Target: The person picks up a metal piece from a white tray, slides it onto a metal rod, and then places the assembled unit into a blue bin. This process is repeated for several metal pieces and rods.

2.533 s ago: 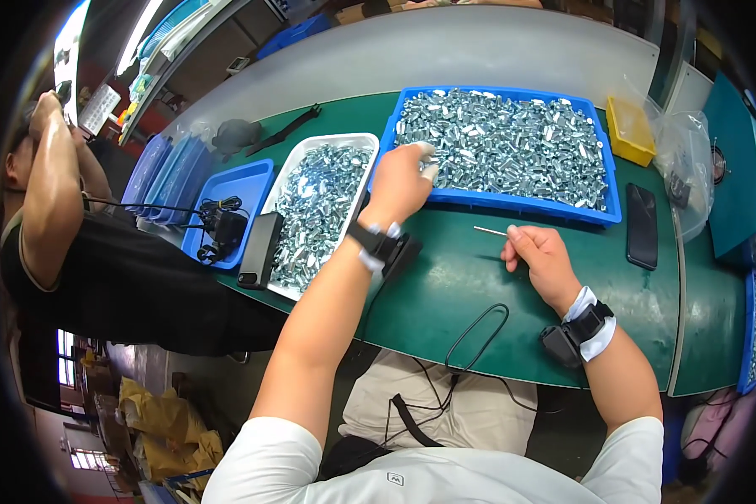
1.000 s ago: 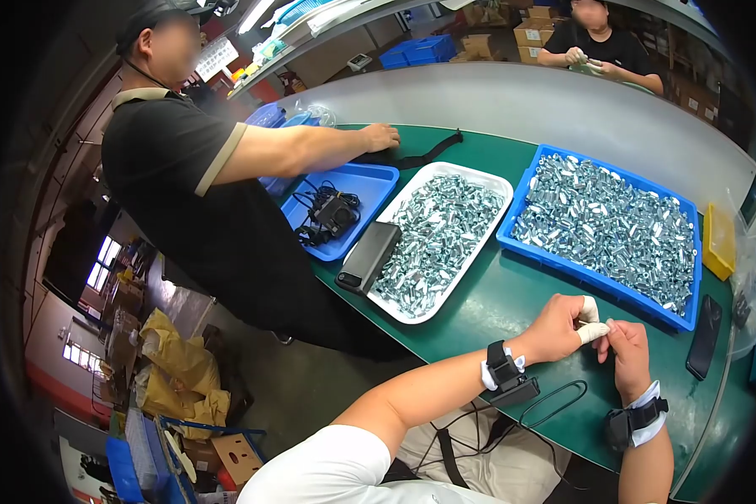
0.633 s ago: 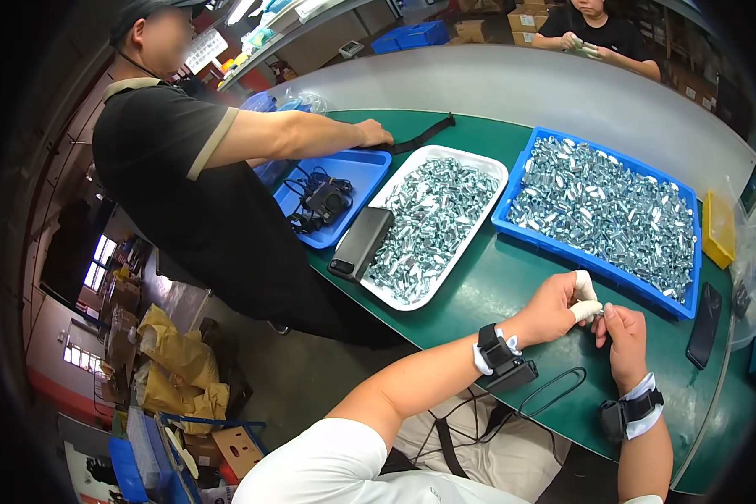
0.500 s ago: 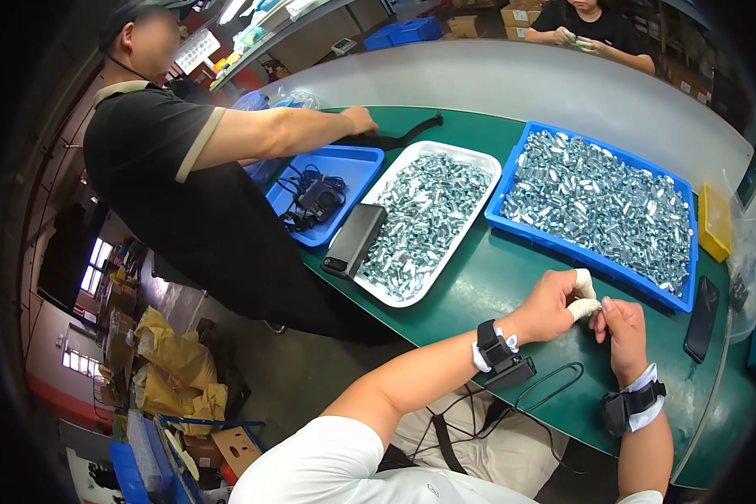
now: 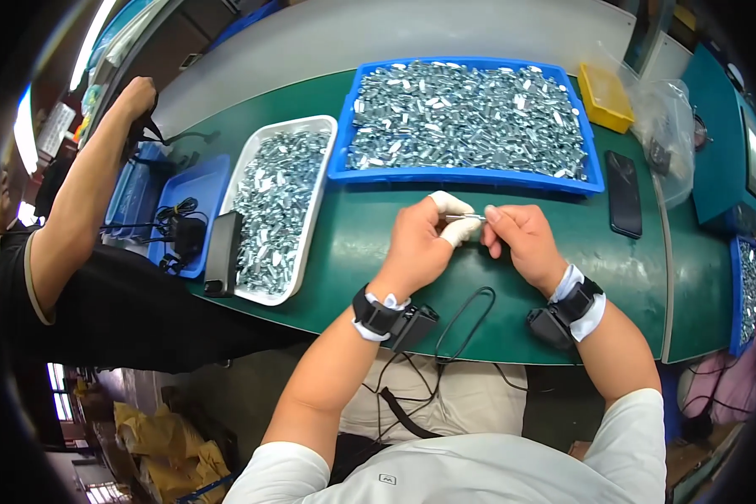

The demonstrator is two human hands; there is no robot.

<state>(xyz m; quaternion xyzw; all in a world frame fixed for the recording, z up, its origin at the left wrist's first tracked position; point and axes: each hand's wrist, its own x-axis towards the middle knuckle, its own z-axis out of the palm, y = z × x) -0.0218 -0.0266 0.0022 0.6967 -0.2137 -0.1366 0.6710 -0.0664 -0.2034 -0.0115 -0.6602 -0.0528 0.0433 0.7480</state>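
At the near edge of the green surface, a loop of black cable lies below the hands, apart from the fingertips. A black strap circles each wrist over white cloth, presumably as padding.

The left hand pinches a thin metal rod between thumb and forefinger, both in pale covers, likely for grip or protection. The right hand has thumb and bent fingers closed at the rod's other end, the fingertips of both hands nearly meeting. Support from two sides appears intended to keep the rod steady and level. Whether a smaller piece sits on it cannot be told.

To the left, a black box stands at the rim of a white tray filled with metal pieces; whether it leans on the rim is unclear. To the right, a dark phone lies flat, clear of both hands.

Beyond the rod sits a wide blue tray, heaped with similar pieces; its central position would suit reach by either hand. A yellow tray stands just past its right end, before a grey partition.
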